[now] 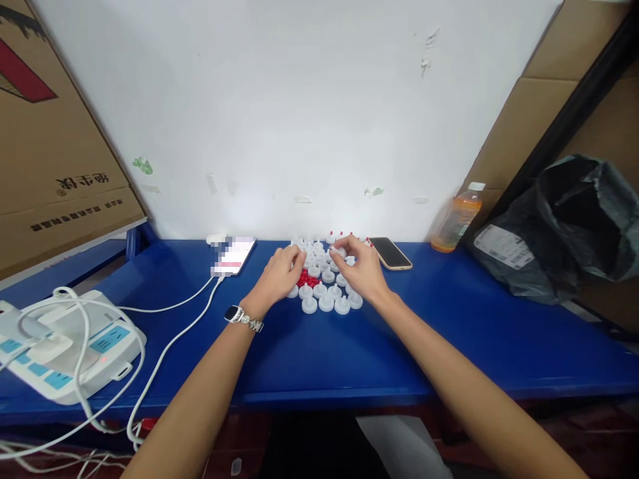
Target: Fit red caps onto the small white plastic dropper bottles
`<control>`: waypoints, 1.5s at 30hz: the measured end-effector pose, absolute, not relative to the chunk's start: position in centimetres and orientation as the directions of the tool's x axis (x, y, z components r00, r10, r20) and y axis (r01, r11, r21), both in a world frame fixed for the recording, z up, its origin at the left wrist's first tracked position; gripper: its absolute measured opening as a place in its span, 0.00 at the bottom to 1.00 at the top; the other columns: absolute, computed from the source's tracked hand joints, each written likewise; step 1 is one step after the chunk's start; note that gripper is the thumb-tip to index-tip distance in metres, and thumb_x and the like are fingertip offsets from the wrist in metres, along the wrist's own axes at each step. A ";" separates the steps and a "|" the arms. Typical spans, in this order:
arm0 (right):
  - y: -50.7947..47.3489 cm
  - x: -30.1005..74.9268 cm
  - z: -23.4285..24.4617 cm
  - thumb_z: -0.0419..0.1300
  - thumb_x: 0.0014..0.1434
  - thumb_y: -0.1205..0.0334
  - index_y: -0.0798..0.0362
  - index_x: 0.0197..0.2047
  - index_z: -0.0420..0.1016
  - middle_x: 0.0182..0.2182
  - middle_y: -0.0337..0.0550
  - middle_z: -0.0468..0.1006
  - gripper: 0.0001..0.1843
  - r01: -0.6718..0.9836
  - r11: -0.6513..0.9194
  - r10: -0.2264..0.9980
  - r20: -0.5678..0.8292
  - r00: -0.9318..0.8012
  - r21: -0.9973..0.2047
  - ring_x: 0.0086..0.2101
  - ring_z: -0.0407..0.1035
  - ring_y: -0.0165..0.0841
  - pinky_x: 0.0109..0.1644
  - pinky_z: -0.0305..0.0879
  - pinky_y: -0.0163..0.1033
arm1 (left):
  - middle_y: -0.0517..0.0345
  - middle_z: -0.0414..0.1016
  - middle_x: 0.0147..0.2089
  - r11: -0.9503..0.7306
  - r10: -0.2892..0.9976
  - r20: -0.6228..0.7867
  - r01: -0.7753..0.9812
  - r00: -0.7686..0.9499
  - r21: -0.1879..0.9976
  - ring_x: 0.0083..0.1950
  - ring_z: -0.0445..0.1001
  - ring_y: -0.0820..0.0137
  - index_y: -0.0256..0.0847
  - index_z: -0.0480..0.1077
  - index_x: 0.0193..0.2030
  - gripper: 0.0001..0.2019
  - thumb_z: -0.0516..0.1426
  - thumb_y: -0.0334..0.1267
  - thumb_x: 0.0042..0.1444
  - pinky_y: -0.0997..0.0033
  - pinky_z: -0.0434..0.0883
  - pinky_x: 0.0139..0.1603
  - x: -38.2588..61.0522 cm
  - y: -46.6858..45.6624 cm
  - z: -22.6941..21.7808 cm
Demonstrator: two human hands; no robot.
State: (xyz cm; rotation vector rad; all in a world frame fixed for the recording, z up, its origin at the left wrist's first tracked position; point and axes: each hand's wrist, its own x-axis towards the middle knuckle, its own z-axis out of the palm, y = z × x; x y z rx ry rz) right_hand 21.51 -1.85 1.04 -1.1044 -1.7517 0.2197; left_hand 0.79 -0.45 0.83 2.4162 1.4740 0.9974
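Note:
Several white nozzle caps (326,303) with pointed spouts stand grouped on the blue table. A small heap of red tip caps (308,280) lies among them. My left hand (280,271) is at the left side of the group, its fingers curled together by the red heap; anything they hold is hidden. Over the right side, my right hand (360,271) has thumb and fingers closed around a white nozzle cap (339,252). Along the wall are white caps with red tips (341,235), partly behind my right hand.
A phone (392,253) lies to the right of the caps; a charging phone (236,256) lies left. Cables run to a white power strip (74,352). An orange drink bottle (456,219) and a black plastic bag (549,233) stand right. A cardboard box (60,146) leans at left.

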 end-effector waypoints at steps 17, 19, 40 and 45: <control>-1.2 22.8 0.4 0.59 0.59 0.61 0.53 0.33 0.80 0.30 0.39 0.81 0.09 0.734 0.437 0.898 0.296 -0.325 -0.520 0.33 0.70 0.32 0.47 0.58 0.41 | 0.53 0.74 0.43 -0.565 0.807 0.411 0.758 0.425 0.326 0.45 0.66 0.60 0.44 0.75 0.41 0.13 0.50 0.44 0.66 0.58 0.64 0.47 1.2 -0.6 0.2; -0.9 22.9 0.1 0.59 0.60 0.59 0.52 0.34 0.81 0.31 0.41 0.81 0.09 0.780 0.434 0.896 0.302 -0.325 -0.450 0.37 0.70 0.35 0.51 0.55 0.44 | 0.53 0.73 0.43 -0.562 0.808 0.412 0.761 0.421 0.324 0.45 0.66 0.60 0.44 0.75 0.40 0.13 0.51 0.44 0.66 0.59 0.65 0.47 1.3 -0.6 0.2; 6.2 23.6 1.8 0.54 0.61 0.58 0.52 0.40 0.80 0.36 0.46 0.83 0.13 0.913 0.192 0.921 0.387 -0.042 -0.359 0.41 0.73 0.39 0.54 0.54 0.46 | 0.51 0.73 0.43 -0.595 0.772 0.398 0.783 0.496 0.180 0.47 0.68 0.57 0.43 0.74 0.39 0.13 0.51 0.43 0.66 0.57 0.65 0.46 2.2 1.2 1.4; 11.6 22.0 1.5 0.56 0.60 0.57 0.61 0.43 0.79 0.42 0.62 0.81 0.17 0.993 0.058 0.958 0.287 -0.026 -0.103 0.49 0.71 0.48 0.57 0.48 0.51 | 0.51 0.74 0.43 -0.574 0.784 0.402 0.799 0.473 0.180 0.47 0.68 0.57 0.42 0.73 0.39 0.13 0.49 0.42 0.66 0.56 0.65 0.46 2.9 2.0 1.2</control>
